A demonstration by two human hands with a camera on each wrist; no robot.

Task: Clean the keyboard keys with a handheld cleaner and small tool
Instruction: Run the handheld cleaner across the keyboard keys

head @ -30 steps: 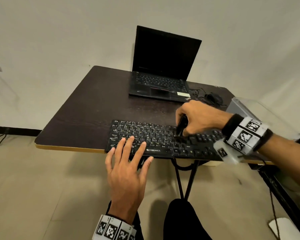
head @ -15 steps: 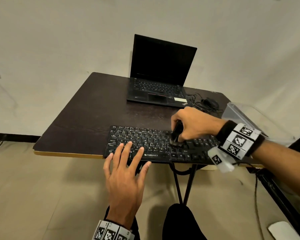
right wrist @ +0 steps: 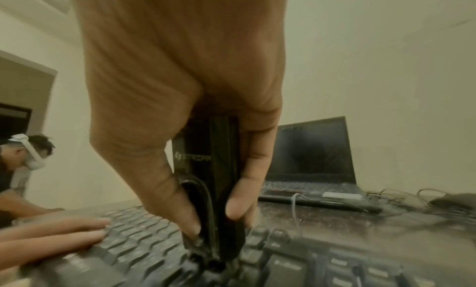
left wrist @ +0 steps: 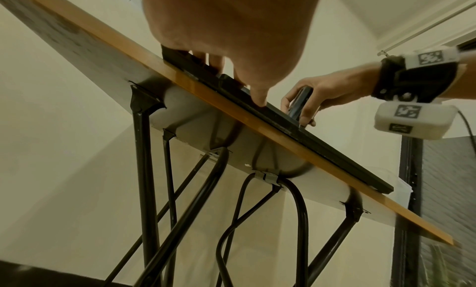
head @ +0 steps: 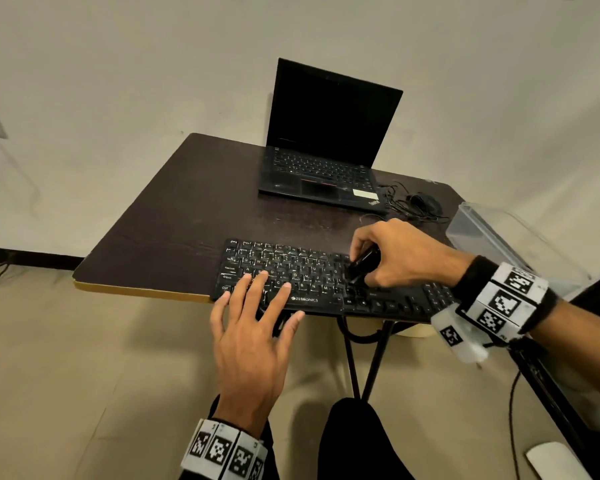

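A black keyboard (head: 305, 271) lies along the near edge of the dark table (head: 187, 216). My right hand (head: 395, 258) grips a slim black handheld cleaner (head: 361, 265), held upright with its tip down on the keys right of the keyboard's middle. In the right wrist view the cleaner (right wrist: 213, 189) is pinched between thumb and fingers, its lower end among the keys (right wrist: 144, 242). My left hand (head: 253, 327) lies flat with straight, spread fingers on the keyboard's left front part. From below, my left hand (left wrist: 231, 26) presses the keyboard's edge (left wrist: 283, 120).
An open black laptop (head: 326, 143) stands at the table's back. A black mouse with tangled cable (head: 423, 202) lies to its right. A clear plastic box (head: 492, 237) sits at the table's right end. Black folding legs (left wrist: 144, 169) hang under the table.
My right hand with the cleaner has worked a little across the keys around the keyboard's middle. The left hand has stayed flat on the left keys. My head view shifted slightly.
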